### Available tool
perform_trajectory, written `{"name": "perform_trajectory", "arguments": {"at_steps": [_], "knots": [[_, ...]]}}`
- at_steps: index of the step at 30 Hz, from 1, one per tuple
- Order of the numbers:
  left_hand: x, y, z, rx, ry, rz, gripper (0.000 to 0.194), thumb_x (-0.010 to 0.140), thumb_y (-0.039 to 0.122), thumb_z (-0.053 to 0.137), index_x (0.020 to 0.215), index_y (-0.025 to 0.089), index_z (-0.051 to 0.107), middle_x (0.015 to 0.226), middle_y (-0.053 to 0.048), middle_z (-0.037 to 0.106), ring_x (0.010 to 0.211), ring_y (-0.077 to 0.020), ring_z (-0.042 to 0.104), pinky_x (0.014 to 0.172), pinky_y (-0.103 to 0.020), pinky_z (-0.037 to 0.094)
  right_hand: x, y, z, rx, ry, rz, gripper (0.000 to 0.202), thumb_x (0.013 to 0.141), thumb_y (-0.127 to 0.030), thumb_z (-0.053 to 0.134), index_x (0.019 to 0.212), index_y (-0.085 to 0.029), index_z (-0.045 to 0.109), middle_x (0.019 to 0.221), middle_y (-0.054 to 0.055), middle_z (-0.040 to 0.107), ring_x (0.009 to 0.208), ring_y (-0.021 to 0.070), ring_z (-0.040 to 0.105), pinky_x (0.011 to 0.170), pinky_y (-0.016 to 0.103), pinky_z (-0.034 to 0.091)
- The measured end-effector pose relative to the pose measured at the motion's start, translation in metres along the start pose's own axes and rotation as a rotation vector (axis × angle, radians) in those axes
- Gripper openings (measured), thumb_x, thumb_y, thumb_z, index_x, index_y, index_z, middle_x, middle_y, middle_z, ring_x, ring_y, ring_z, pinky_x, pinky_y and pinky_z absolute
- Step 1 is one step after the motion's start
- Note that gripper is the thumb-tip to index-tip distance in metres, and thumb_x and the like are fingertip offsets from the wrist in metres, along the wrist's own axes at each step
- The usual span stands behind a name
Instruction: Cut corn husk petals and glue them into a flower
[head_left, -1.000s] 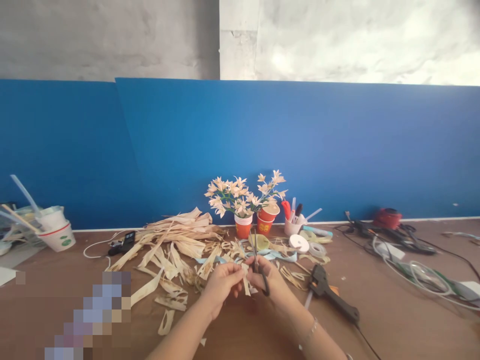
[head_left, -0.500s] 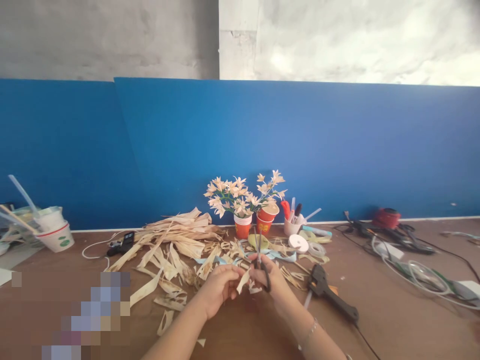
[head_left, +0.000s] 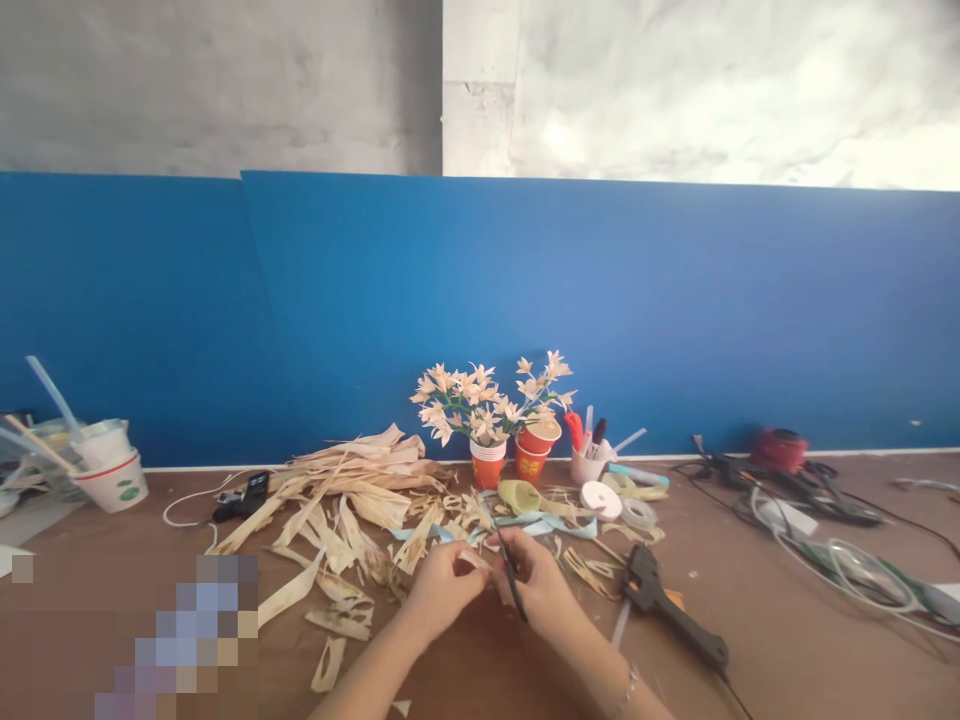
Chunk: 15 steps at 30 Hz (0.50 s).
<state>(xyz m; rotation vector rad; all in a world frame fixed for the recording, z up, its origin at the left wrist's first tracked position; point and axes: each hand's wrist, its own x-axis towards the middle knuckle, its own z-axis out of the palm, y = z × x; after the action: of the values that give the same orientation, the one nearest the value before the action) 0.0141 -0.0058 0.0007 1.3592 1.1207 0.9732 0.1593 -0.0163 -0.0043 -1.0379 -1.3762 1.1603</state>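
I see my left hand at lower centre, reaching up from the bottom edge, fingers pinching a pale husk piece. My right hand angles in from the lower right, fingertips nearly meeting the left's, grasping dark scissors tilted toward upper left. Husk strips crowd me at centre left; the glue gun lies near my right forearm. Bare brown tabletop shows between my forearms.
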Motion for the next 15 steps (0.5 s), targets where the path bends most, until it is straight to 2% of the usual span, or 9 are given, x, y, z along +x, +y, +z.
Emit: {"name": "perform_trajectory", "arguments": {"at_steps": [3,6,9,15], "knots": [[-0.001,-0.001,0.003,-0.146,-0.042,-0.024,0.029,0.062,0.040,0.072,0.058,0.018,0.053,0.049,0.004,0.049,0.046,-0.0104,0.042,0.049,-0.024,0.031,0.001,-0.004,-0.001,0.089,0.066,0.024,0.030,0.059,-0.027,0.073,0.081,-0.018,0.056,0.051,-0.008,0.047,0.044,0.0072,0.039,0.043,0.020,0.033],[-0.002,0.000,0.006,-0.216,-0.023,-0.015,0.036,0.060,0.047,0.073,0.059,0.017,0.054,0.051,0.004,0.051,0.048,-0.0096,0.042,0.051,-0.023,0.033,0.001,-0.007,0.000,0.184,0.128,0.095,0.038,0.055,-0.033,0.078,0.082,-0.018,0.055,0.052,-0.007,0.050,0.043,0.0069,0.040,0.041,0.019,0.033],[-0.004,0.003,0.004,-0.226,-0.005,-0.002,0.036,0.061,0.047,0.074,0.058,0.016,0.055,0.051,0.004,0.052,0.049,-0.0092,0.042,0.052,-0.023,0.032,-0.001,-0.009,-0.001,0.242,0.113,0.169,0.040,0.059,-0.035,0.078,0.086,-0.018,0.056,0.053,-0.006,0.054,0.044,0.0070,0.042,0.041,0.018,0.033],[-0.007,0.006,0.001,-0.382,-0.142,0.005,0.032,0.064,0.041,0.075,0.060,0.015,0.058,0.055,0.002,0.054,0.053,-0.0094,0.044,0.054,-0.023,0.033,-0.004,-0.015,-0.001,0.318,0.066,0.233,0.043,0.057,-0.036,0.080,0.089,-0.018,0.056,0.056,-0.006,0.054,0.041,0.0050,0.041,0.039,0.017,0.029]]}}
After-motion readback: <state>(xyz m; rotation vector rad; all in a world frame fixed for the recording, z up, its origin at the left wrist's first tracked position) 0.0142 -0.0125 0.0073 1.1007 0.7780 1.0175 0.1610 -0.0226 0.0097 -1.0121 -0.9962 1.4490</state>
